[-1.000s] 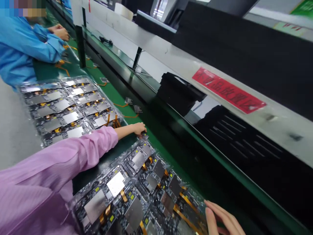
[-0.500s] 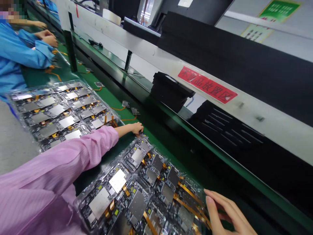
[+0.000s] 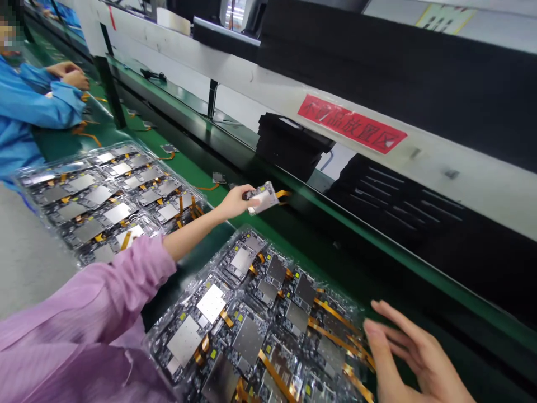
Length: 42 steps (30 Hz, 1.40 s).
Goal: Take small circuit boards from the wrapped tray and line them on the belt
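Note:
My left hand [image 3: 235, 201] is stretched out over the green belt and grips a small circuit board [image 3: 263, 198] with an orange flex tail, held above the belt. Below it lies a clear plastic tray [image 3: 218, 260] filled with several circuit boards with silver shields and orange flex cables. My right hand [image 3: 413, 355] hovers at the tray's right end with its fingers spread, holding nothing. My left arm wears a pink sleeve [image 3: 96, 313].
A second tray of boards [image 3: 29, 176] lies to the left. A co-worker in a blue sleeve [image 3: 37, 106] works at the far left. Loose boards [image 3: 218, 178] lie on the green belt [image 3: 188, 168]. Black foam stacks [image 3: 293, 145] sit under a shelf with a red label [image 3: 351, 123].
My left hand has lifted a small board off the belt and raised it to the right. My right hand has come up off the tray's edge and spread its fingers.

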{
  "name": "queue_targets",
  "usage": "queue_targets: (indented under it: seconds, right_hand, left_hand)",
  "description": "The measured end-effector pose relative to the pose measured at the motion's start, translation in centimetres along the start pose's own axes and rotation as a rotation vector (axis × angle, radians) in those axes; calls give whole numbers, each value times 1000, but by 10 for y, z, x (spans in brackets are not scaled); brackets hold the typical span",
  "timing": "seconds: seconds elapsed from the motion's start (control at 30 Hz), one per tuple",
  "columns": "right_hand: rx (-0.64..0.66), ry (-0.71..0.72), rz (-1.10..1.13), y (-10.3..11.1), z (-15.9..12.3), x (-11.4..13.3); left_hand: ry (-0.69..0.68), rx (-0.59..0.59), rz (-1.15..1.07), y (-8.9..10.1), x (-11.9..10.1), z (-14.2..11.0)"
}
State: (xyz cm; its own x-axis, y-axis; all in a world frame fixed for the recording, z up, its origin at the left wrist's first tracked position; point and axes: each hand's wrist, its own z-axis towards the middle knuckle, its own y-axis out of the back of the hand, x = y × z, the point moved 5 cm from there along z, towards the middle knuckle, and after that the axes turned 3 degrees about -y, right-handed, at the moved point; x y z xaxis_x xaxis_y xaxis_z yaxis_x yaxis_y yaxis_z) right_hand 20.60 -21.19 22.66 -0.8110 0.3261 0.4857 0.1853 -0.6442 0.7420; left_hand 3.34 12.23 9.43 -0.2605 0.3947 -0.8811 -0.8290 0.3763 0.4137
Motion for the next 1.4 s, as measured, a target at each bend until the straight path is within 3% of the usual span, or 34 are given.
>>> queue_targets:
  seconds: [0.07, 0.13, 0.23, 0.33, 0.4, 0.6, 0.73, 0.83, 0.93, 1.07, 1.23, 1.3, 1.4]
  right_hand:
    - [3, 41, 84, -13, 0, 19]
    - [27, 107, 116, -26, -3, 35]
    - [91, 198, 115, -38, -16, 43]
    - [31, 144, 91, -35, -31, 36]
    - [14, 88, 64, -30, -39, 32]
    - [225, 231, -42, -22, -51, 24]
    - [298, 100, -210, -18, -48, -11]
    - [503, -66, -313, -32, -50, -39]
    - [728, -173, -392, -58, -58, -54]
    - [870, -216, -529, -87, -69, -65]
    - [841, -215, -558, -100, -78, -70]
    - [741, -119, -539, -100, -81, -64]
    - [511, 132, -501, -95, -84, -46]
  left_hand:
    - [-58, 31, -348, -4, -36, -50]
    - [-83, 134, -525, -14, -68, -99]
    - [-145, 239, -532, -27, -99, -151]
    - [-199, 337, -524, -40, -108, -175]
    - [-230, 379, -535, -47, -108, -183]
    - [-270, 539, -468, -65, -92, -209]
    - [-554, 723, -181, -70, -72, -238]
    - [-712, 771, 117, -72, -51, -257]
    - [-750, 747, 296, -72, -38, -266]
    - [-791, 664, 399, -73, -35, -270]
    - [-788, 593, 484, -72, -31, -271]
    - [-763, 584, 511, -71, -28, -271]
    - [-742, 576, 539, -68, -26, -272]
